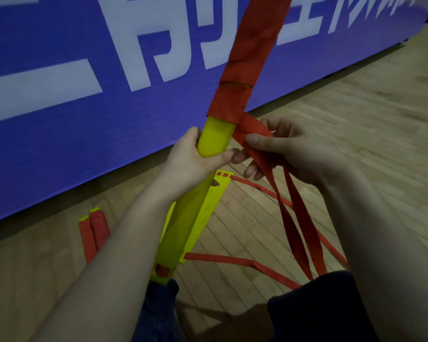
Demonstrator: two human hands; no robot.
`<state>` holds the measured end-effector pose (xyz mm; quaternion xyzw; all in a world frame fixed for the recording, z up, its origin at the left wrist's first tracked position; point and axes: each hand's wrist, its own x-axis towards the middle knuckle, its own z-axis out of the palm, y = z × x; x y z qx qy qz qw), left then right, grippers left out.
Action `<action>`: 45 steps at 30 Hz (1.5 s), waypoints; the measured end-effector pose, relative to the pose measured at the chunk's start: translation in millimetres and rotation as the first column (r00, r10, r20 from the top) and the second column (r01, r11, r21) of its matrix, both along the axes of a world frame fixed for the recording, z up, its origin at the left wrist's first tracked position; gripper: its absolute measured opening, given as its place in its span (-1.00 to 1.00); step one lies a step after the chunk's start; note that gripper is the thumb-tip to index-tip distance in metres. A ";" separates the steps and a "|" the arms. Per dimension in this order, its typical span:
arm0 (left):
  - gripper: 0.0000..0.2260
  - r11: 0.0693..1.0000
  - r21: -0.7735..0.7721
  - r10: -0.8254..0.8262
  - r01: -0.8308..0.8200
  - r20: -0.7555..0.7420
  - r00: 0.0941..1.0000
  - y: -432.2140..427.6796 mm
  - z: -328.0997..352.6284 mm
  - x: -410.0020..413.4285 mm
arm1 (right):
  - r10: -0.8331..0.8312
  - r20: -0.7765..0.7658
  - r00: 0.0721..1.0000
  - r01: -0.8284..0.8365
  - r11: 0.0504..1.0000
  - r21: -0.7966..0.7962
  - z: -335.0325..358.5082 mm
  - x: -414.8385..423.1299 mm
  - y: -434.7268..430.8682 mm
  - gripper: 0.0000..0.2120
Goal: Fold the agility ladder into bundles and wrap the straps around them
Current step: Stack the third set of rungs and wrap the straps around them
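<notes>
A long bundle (215,140) of yellow ladder rungs is held at frame centre, tilted w/ its lower end toward 7 o'clock & its upper end running out of frame at approx. 12–1 o'clock. The upper half is covered in tight turns of red strap (247,60); the lower half is bare yellow. The bare part just below the wrap edge is gripped by the left hand (195,156), fingers & thumb curled round it. At 3 o'clock of that grip, the strap's free run is pinched by the right hand (289,149): thumb pressed flat on top, fingers curled beneath, clamped on the webbing. From the pinch, two loops of strap hang down toward 5 o'clock, ending near a dark trouser leg (314,309).

A single yellow rung (210,203) is seen flat on the wooden floor (368,114) behind the held bundle, w/ more strap leading off it toward 4 o'clock. At 8 o'clock, two finished bundles (94,230), wrapped in red w/ yellow tips showing, are laid side by side, touching, by the base of a blue banner (59,99) w/ white lettering that fills the 9–12 o'clock area.
</notes>
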<state>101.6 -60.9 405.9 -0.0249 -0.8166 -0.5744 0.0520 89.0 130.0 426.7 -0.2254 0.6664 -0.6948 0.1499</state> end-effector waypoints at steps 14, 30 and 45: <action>-0.71 0.664 -0.676 0.118 -0.320 -0.328 0.937 26.4 -8.6 11.2 | -0.513 -0.441 0.736 0.659 0.692 0.295 -5.5 6.9 -43.7 -0.78; -0.55 0.962 0.017 -0.272 0.271 0.095 0.958 4.4 -3.0 -3.6 | -0.276 0.003 0.961 0.269 0.936 -0.226 -16.4 -13.2 -14.6 -0.73; -0.61 0.626 0.515 -0.749 0.586 0.186 0.636 1.8 1.0 11.5 | 0.024 -0.005 1.000 -0.025 0.935 -0.353 -0.3 -2.6 -5.1 -0.78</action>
